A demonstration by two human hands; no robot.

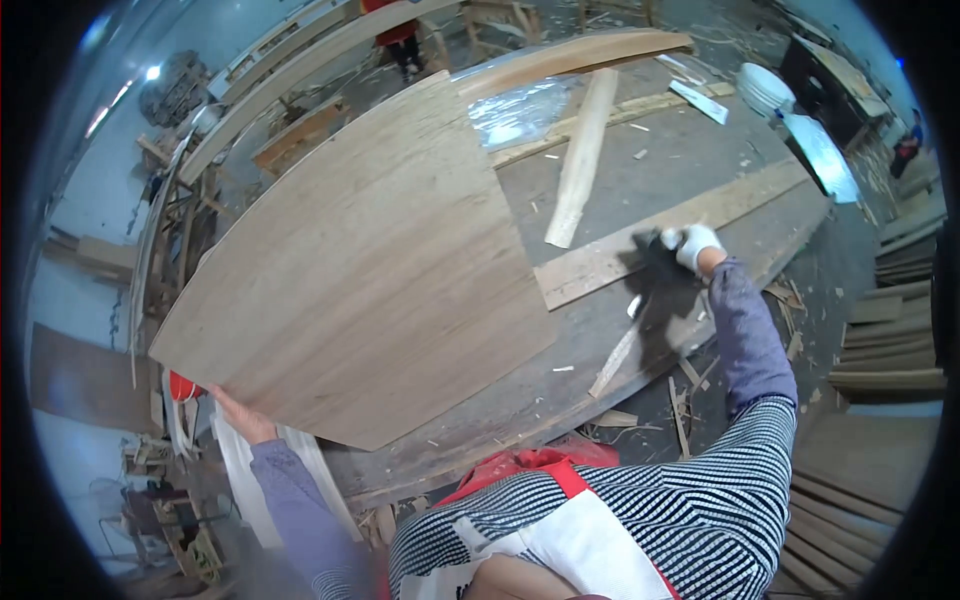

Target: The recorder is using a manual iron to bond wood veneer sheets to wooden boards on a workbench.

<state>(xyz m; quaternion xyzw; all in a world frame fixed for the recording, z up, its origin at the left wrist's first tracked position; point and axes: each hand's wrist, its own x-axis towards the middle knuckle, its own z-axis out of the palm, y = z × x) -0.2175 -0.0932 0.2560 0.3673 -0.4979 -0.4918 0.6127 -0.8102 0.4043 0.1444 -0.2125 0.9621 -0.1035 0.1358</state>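
A large wooden sheet (350,270), pale brown with a curved far edge, lies across the left of the workbench (400,470). My left hand (243,415) is bare, its fingers stretched out against the sheet's near left edge; part of the hand is hidden there. In a white glove, my right hand (698,247) is closed round a dark tool (652,243) whose kind I cannot make out. That tool is over a long flat board (600,265), to the right of the sheet. A dark shadow falls below the right hand.
A narrow wood strip (583,160), clear plastic film (515,112) and a curved wooden piece (590,50) lie at the bench's far side. White buckets (765,90) stand far right. Stacked boards (880,340) line the right. Scraps litter the floor; two people are farther off.
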